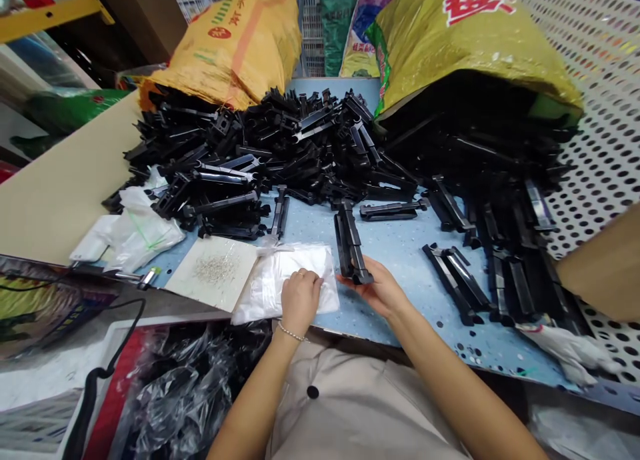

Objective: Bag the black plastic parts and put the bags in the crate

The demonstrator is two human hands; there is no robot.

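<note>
My right hand grips a long black plastic part by its near end, holding it tilted over the blue table. To the left, my left hand rests on a stack of white plastic bags, its fingers curled and pressed together on the top bag. Part of its grip is hidden by the back of the hand. Beside the bags lies a pale square board with a scatter of tiny metal pieces on it.
A heap of black parts spreads across the back, spilling from an orange sack and a yellow sack. More parts lie at the right. A perforated white panel borders the right side; crumpled plastic sits left.
</note>
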